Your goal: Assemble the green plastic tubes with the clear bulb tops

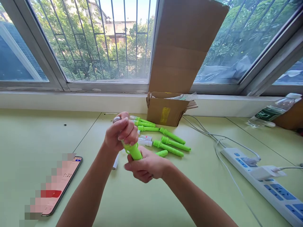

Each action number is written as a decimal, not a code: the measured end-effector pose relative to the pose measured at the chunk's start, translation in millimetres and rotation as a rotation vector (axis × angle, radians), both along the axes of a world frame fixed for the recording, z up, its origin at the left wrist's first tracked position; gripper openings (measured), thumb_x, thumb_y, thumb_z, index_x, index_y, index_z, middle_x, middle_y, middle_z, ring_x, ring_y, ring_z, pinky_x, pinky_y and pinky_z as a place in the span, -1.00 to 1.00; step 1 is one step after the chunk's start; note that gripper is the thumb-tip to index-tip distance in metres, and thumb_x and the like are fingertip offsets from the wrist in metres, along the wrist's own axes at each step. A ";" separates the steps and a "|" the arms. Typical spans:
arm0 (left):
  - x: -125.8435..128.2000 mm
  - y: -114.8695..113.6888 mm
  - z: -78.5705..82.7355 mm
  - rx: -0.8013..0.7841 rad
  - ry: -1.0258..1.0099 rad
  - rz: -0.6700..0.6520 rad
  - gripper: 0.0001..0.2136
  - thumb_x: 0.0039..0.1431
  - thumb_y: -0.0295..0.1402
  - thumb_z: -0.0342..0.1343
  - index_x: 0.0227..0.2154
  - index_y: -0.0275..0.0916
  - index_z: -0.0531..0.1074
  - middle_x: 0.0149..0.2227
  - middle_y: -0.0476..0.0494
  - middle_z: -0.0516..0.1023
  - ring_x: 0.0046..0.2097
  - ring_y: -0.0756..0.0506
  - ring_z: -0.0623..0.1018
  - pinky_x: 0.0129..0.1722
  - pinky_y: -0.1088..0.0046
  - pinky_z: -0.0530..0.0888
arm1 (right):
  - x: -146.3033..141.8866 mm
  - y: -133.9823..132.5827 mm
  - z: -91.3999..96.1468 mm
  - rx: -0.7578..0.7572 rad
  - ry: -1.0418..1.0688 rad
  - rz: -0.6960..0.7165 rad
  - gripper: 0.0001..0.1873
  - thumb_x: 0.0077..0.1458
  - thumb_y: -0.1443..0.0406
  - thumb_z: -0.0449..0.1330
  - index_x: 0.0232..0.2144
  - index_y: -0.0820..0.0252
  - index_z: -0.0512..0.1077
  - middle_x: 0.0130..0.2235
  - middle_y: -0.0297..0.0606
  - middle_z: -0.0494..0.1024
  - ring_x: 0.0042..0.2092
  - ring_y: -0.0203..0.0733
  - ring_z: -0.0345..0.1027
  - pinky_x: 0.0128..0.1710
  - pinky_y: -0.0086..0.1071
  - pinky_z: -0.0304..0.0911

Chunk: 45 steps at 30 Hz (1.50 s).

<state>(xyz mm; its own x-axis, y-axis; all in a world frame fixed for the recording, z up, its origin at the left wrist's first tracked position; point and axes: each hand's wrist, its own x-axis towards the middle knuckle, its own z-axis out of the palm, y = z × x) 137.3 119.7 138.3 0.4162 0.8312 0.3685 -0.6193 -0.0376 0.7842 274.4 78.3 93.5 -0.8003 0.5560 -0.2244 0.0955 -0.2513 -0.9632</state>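
Both hands grip one lime-green plastic stick [135,152], held tilted over the table. My left hand [125,132] is closed round its upper end, where a clear part shows at the edge and a small striped tip [116,119] sticks out above the fist. Below it, my right hand [149,165] wraps the green handle, thumb along the side. Most of the upper part is hidden by my left fingers. Just beyond lie several similar green handles [172,135] with threaded ends, along with white cylinders [145,142]. Another white cylinder [115,162] lies beneath my left wrist.
An open cardboard box [165,112] stands by the window wall behind the sticks. At left lies a phone [62,186], partly blurred out. On the right are a power strip [260,186], a plugged-in charger [266,172], loose white cables [216,135] and a tilted plastic bottle [272,112].
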 end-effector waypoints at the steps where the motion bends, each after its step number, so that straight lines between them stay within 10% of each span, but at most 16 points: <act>1: -1.0 0.1 0.0 0.012 0.000 -0.008 -0.56 -0.06 -0.15 0.23 -0.64 -0.18 0.03 -0.82 0.21 -0.02 -0.78 0.09 0.12 -0.76 0.54 0.21 | 2.0 0.1 2.9 -0.057 0.020 0.079 -0.55 0.00 0.13 0.19 -0.60 0.09 -0.03 -0.74 -0.63 -0.06 -0.70 -0.47 -0.24 -0.72 -0.51 -0.22; 4: 5.9 0.6 1.4 -0.070 0.050 0.157 -0.61 -0.06 -0.12 0.24 -0.61 -0.20 0.14 -0.75 0.17 0.16 -0.69 0.09 0.26 -0.64 0.52 0.34 | 3.1 4.9 4.5 0.123 -0.070 -0.074 -0.58 0.05 0.11 0.14 -0.61 0.10 -0.01 -0.72 -0.59 0.00 -0.69 -0.46 -0.16 -0.69 -0.50 -0.16; 8: 22.0 -1.8 4.9 -0.202 0.065 0.563 -0.66 -0.11 -0.13 0.30 -0.49 -0.22 0.29 -0.55 0.07 0.41 -0.51 0.04 0.47 -0.47 0.48 0.43 | -4.1 15.7 -10.7 0.868 -0.590 -0.867 -0.78 0.05 0.28 0.05 -0.58 0.15 0.11 -0.61 -0.40 0.18 -0.55 -0.35 0.05 -0.55 -0.43 -0.11; 10: 25.0 -5.4 7.7 -0.156 0.061 0.582 -0.66 -0.07 -0.14 0.27 -0.57 -0.22 0.24 -0.62 0.09 0.35 -0.54 0.05 0.45 -0.46 0.48 0.42 | -8.3 18.2 -19.8 1.043 -0.720 -0.971 -0.87 0.01 0.33 0.03 -0.55 0.15 0.15 -0.59 -0.36 0.23 -0.51 -0.30 0.08 -0.51 -0.40 -0.12; 15: 12.6 -7.3 13.3 -0.024 0.120 0.317 -0.58 0.02 -0.23 0.21 -0.69 -0.24 0.08 -0.75 0.13 0.14 -0.67 0.10 0.29 -0.58 0.52 0.33 | -17.3 10.4 -26.2 0.983 -0.385 -0.821 -0.73 0.02 0.32 0.03 -0.62 0.14 0.02 -0.60 -0.43 0.14 -0.52 -0.36 -0.03 -0.51 -0.43 -0.12; 22: -13.8 5.8 -2.8 0.014 0.161 0.007 -0.51 -0.15 -0.08 0.25 -0.73 -0.20 0.02 -0.86 0.16 0.00 -0.80 0.07 0.17 -0.77 0.49 0.26 | -18.9 -6.3 -10.6 0.253 -0.022 -0.223 -0.59 0.07 0.22 0.11 -0.72 0.16 0.10 -0.76 -0.52 0.14 -0.71 -0.48 -0.05 -0.70 -0.51 -0.10; 28: -23.9 -7.7 -0.8 0.118 0.241 -0.158 -0.42 -0.48 0.08 0.29 -0.84 -0.15 -0.01 -0.94 0.12 -0.09 -0.85 0.00 0.14 -0.84 0.39 0.22 | -14.0 -10.3 2.8 0.213 0.050 0.097 -0.62 -0.01 0.32 0.19 -0.76 0.21 0.17 -0.76 -0.51 0.19 -0.71 -0.51 0.00 -0.71 -0.55 -0.05; 33: -22.5 -8.3 5.4 0.076 0.269 -0.136 -0.40 -0.48 0.17 0.27 -0.81 -0.15 0.02 -0.92 0.14 -0.10 -0.84 0.01 0.14 -0.81 0.38 0.26 | -21.5 -13.3 -0.2 0.218 0.005 -0.077 -0.64 0.01 0.30 0.17 -0.72 0.20 0.17 -0.74 -0.52 0.20 -0.70 -0.48 0.03 -0.71 -0.54 -0.03; 38: -17.9 6.4 12.3 0.133 0.300 0.123 -0.61 -0.07 0.03 0.18 -0.59 -0.20 0.29 -0.66 -0.03 0.39 -0.57 -0.04 0.46 -0.53 0.39 0.46 | -10.9 1.4 1.9 0.308 -0.111 -0.200 -0.63 0.07 0.18 0.15 -0.66 0.19 0.17 -0.74 -0.52 0.19 -0.69 -0.45 0.06 -0.66 -0.51 0.03; 42: -31.8 20.3 10.0 0.186 0.682 0.477 -0.65 -0.04 -0.04 0.21 -0.47 -0.27 0.41 -0.55 -0.06 0.45 -0.54 0.02 0.44 -0.55 0.54 0.40 | 13.3 22.5 5.6 0.578 -0.216 -0.377 -0.75 0.11 0.13 0.11 -0.45 0.19 0.29 -0.58 -0.47 0.28 -0.59 -0.41 0.13 -0.57 -0.49 0.07; 45: -48.2 28.2 3.8 0.188 0.949 0.452 -0.64 -0.02 -0.02 0.19 -0.37 -0.25 0.42 -0.54 -0.03 0.44 -0.51 -0.01 0.48 -0.55 0.53 0.40 | 30.2 35.2 3.6 0.860 -0.383 -0.506 -0.73 0.13 0.10 0.09 -0.37 0.19 0.37 -0.42 -0.35 0.42 -0.41 -0.30 0.25 -0.42 -0.44 0.14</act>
<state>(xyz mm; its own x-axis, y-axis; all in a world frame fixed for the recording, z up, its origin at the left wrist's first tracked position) 89.1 147.8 142.1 0.2676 0.9437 0.1946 0.3432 -0.2821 0.8959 304.6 113.5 97.2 -0.3918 0.8949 0.2137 0.5044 0.4031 -0.7636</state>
